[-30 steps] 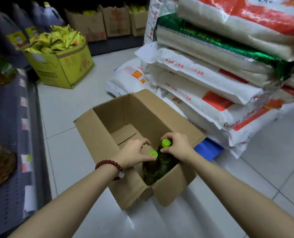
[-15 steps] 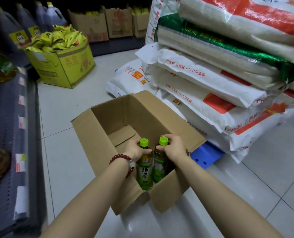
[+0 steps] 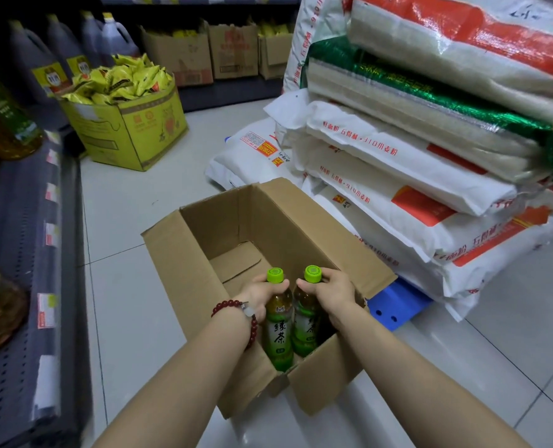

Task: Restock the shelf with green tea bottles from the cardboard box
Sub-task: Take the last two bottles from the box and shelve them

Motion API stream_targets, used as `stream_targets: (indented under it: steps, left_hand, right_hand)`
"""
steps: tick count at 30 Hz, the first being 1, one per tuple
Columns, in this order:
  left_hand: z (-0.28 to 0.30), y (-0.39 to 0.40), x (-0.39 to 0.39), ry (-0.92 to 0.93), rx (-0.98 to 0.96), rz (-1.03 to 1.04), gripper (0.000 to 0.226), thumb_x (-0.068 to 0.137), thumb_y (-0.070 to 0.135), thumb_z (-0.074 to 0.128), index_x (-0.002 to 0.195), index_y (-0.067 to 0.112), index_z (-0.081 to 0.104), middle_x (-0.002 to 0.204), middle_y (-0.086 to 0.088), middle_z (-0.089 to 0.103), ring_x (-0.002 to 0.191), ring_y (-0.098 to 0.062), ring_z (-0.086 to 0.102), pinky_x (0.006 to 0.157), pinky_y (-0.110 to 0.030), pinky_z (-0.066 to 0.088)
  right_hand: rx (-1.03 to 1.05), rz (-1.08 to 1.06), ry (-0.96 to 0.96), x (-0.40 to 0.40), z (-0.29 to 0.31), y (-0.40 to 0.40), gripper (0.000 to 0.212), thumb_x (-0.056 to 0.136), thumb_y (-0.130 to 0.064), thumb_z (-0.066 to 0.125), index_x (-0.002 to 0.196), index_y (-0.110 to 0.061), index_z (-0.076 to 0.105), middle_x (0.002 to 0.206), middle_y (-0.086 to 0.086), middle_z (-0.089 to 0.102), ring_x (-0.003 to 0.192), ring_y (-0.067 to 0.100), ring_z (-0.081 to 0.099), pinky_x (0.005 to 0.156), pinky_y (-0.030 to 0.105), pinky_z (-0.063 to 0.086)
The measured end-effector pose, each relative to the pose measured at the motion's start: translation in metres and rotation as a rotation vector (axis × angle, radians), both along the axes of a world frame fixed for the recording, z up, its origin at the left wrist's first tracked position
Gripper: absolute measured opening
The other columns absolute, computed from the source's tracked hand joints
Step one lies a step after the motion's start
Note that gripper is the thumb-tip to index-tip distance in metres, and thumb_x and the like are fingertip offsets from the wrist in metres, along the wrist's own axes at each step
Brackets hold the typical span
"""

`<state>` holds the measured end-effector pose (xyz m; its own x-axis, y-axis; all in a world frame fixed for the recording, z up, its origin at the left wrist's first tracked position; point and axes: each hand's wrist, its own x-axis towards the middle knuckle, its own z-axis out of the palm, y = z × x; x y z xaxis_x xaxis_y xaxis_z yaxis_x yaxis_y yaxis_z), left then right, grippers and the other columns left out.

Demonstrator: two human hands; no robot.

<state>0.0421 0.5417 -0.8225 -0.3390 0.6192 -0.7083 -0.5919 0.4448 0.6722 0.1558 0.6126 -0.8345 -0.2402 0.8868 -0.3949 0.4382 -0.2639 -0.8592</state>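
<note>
An open cardboard box (image 3: 191, 279) sits on the tiled floor in front of me. Two green tea bottles with lime-green caps stand upright side by side at its near end. My left hand (image 3: 257, 297) grips the neck of the left bottle (image 3: 280, 334), whose green label faces me. The right bottle (image 3: 304, 324) is held at its neck by my right hand (image 3: 331, 294). Both bottles are lifted partly above the box's rim. The rest of the box floor shows bare cardboard. A grey shelf (image 3: 16, 286) runs along the left.
Oil bottles (image 3: 0, 124) stand on the left shelf. A yellow carton (image 3: 129, 124) of yellow packets sits on the floor behind. Stacked flour and rice sacks (image 3: 414, 163) rise on the right over a blue pallet (image 3: 395, 302). More cartons (image 3: 233, 50) line the back shelf.
Both hands took hold of the bottle necks and have raised the two bottles up from the bottom of the box, so their labels now show.
</note>
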Motion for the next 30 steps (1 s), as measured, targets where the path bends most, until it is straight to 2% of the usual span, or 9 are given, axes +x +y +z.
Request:
stream_targets:
  steps: [3,9,11,14,16,18,22,26,30]
  left_hand:
    - [0.009,-0.004,0.002,0.055,0.052,0.006,0.051,0.073,-0.007,0.071,0.121,0.005,0.06,0.114,-0.02,0.066,0.094,-0.03,0.062,0.091,-0.045,0.051]
    - [0.112,-0.006,-0.007,0.233,0.162,-0.038,0.044,0.073,-0.008,0.072,0.116,0.0,0.062,0.091,-0.01,0.066,0.075,-0.019,0.063,0.062,-0.023,0.056]
    - [0.164,-0.008,-0.013,0.276,0.161,-0.05,0.045,0.071,-0.004,0.075,0.114,0.002,0.064,0.096,-0.01,0.068,0.076,-0.017,0.065,0.066,-0.025,0.057]
    - [0.245,-0.013,-0.02,0.286,0.159,-0.073,0.05,0.066,0.0,0.08,0.114,0.004,0.066,0.104,-0.015,0.071,0.093,-0.028,0.069,0.086,-0.04,0.056]
    - [0.304,-0.015,-0.022,0.296,0.167,-0.099,0.05,0.067,0.001,0.08,0.114,0.005,0.066,0.105,-0.015,0.071,0.096,-0.03,0.068,0.091,-0.044,0.054]
    - [0.369,-0.018,-0.023,0.301,0.188,-0.097,0.047,0.069,-0.001,0.078,0.114,0.001,0.065,0.1,-0.016,0.071,0.09,-0.028,0.068,0.089,-0.043,0.055]
    - [0.504,-0.026,-0.031,0.347,0.247,-0.089,0.041,0.071,-0.002,0.076,0.111,-0.001,0.066,0.086,-0.009,0.072,0.076,-0.022,0.069,0.08,-0.035,0.057]
    - [0.636,-0.036,-0.047,0.428,0.339,-0.105,0.025,0.074,-0.006,0.072,0.097,0.005,0.069,0.058,0.011,0.07,0.054,0.0,0.065,0.052,-0.011,0.051]
    - [0.756,-0.056,-0.066,0.548,0.42,-0.11,0.021,0.07,-0.001,0.077,0.083,0.014,0.07,0.066,0.012,0.071,0.067,-0.007,0.062,0.063,-0.012,0.053]
  right_hand:
    - [-0.029,-0.038,0.05,0.004,0.01,-0.005,0.04,0.065,-0.014,0.088,0.102,-0.012,0.073,0.103,0.008,0.074,0.103,0.029,0.067,0.098,0.045,0.052]
    - [0.03,-0.027,0.19,0.006,0.113,-0.013,0.034,0.07,-0.001,0.082,0.102,-0.005,0.072,0.094,0.006,0.07,0.09,0.019,0.063,0.093,0.04,0.053]
    - [0.046,0.001,0.206,0.005,0.166,-0.014,0.031,0.071,-0.003,0.081,0.101,-0.004,0.072,0.093,0.007,0.07,0.089,0.02,0.063,0.091,0.04,0.054]
    - [0.071,0.028,0.246,0.005,0.25,-0.017,0.024,0.069,-0.009,0.083,0.09,-0.011,0.072,0.087,0.006,0.072,0.087,0.023,0.066,0.087,0.04,0.056]
    - [0.078,0.039,0.286,0.003,0.312,-0.017,0.022,0.072,-0.001,0.08,0.087,-0.013,0.07,0.079,0.001,0.069,0.076,0.014,0.064,0.074,0.024,0.056]
    - [0.074,0.051,0.316,-0.001,0.374,-0.016,0.023,0.074,0.003,0.077,0.091,-0.01,0.069,0.076,-0.001,0.067,0.067,0.007,0.062,0.064,0.016,0.053]
    - [0.106,0.124,0.354,-0.012,0.509,-0.015,0.018,0.074,0.004,0.076,0.081,-0.011,0.068,0.075,0.005,0.066,0.069,0.012,0.063,0.073,0.029,0.054]
    - [0.171,0.157,0.407,-0.028,0.643,-0.018,0.021,0.074,0.008,0.075,0.079,-0.011,0.068,0.072,0.001,0.065,0.062,0.006,0.061,0.069,0.024,0.052]
    - [0.229,0.199,0.458,-0.046,0.766,-0.03,0.02,0.073,0.003,0.078,0.076,-0.014,0.068,0.07,-0.002,0.065,0.059,0.001,0.06,0.064,0.018,0.051]
